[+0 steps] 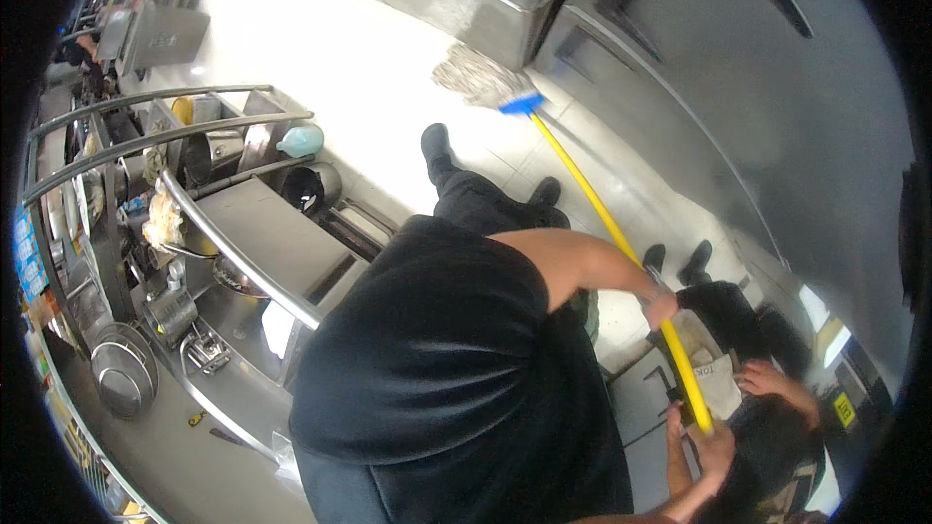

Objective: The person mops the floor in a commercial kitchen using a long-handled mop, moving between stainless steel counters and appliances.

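Observation:
A string mop rests on the pale tiled floor, its grey-white strands [477,78] spread beside the foot of a steel cabinet. A blue clamp [522,104] joins them to a long yellow handle [590,196], which slants down to the right. Partway along that handle, my left hand [660,308] grips it, the forearm reaching across my front. My right hand [713,444] is wrapped around the handle's top end. My dark shoe [435,142] stands on the floor left of the mop.
Steel cabinets [728,102] line the right. On the left, a steel counter [145,458] and rails hold strainers [124,375], pans and a blue-green jug [301,141]. Close on my right a co-worker's hand [761,378] is beside a white packet [717,386]. A steel cart [164,36] stands farther off.

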Action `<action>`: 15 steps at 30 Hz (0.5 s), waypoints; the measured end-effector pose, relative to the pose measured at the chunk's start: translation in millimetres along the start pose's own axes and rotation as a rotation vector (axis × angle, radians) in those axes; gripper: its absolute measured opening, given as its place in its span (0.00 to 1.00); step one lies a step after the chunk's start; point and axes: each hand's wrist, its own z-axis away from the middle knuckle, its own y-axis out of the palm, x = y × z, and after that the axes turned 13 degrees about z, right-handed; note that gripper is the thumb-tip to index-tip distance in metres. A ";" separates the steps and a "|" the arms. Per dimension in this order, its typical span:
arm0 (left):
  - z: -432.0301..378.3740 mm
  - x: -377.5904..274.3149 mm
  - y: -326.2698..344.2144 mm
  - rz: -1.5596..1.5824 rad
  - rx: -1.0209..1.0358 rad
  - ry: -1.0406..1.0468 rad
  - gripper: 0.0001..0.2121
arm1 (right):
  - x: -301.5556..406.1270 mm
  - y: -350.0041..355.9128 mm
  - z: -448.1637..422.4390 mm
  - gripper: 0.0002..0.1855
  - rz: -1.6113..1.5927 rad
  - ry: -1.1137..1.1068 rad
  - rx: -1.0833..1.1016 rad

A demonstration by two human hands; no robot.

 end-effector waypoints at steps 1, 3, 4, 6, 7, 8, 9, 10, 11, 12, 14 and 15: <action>-40.9 -12.2 0.8 -0.002 -0.007 0.221 0.13 | -31.2 -10.8 19.2 0.21 0.113 0.004 -0.023; -102.4 -11.3 -30.4 0.278 0.130 -0.119 0.15 | -61.3 -49.7 11.2 0.20 0.419 -0.011 -0.321; -106.0 -23.8 -31.4 0.280 0.147 -0.113 0.15 | -66.9 -52.7 9.8 0.20 0.517 0.114 -0.326; -110.8 -92.4 -33.1 0.327 -0.011 -0.087 0.15 | -97.1 -39.0 38.5 0.17 0.612 0.231 -0.338; -106.6 -101.0 -41.1 0.332 -0.005 -0.075 0.15 | -107.0 -38.2 36.5 0.17 0.616 0.242 -0.331; -99.2 -102.1 -46.3 0.285 -0.121 -0.154 0.15 | -112.4 -38.7 25.4 0.16 0.731 0.299 -0.334; -91.8 -105.0 -51.8 0.246 -0.239 -0.239 0.15 | -114.3 -42.9 18.3 0.15 0.853 0.347 -0.335; -72.9 -88.2 -76.4 0.237 -0.256 -0.231 0.15 | -82.7 -57.9 2.5 0.13 0.884 0.253 -0.480; -69.9 -69.2 -88.2 0.233 -0.290 -0.241 0.17 | -67.3 -72.7 -7.5 0.13 0.894 0.198 -0.524; -54.1 -74.9 -89.1 0.254 -0.266 -0.283 0.17 | -60.9 -70.2 -3.3 0.13 0.952 0.219 -0.511; -4.9 -79.3 -96.6 0.283 -0.326 -0.323 0.16 | -44.8 -67.8 -5.7 0.13 0.995 0.234 -0.500; 5.0 -52.6 -122.8 0.192 -0.352 -0.273 0.15 | -2.0 -105.1 -18.6 0.13 0.995 0.143 -0.584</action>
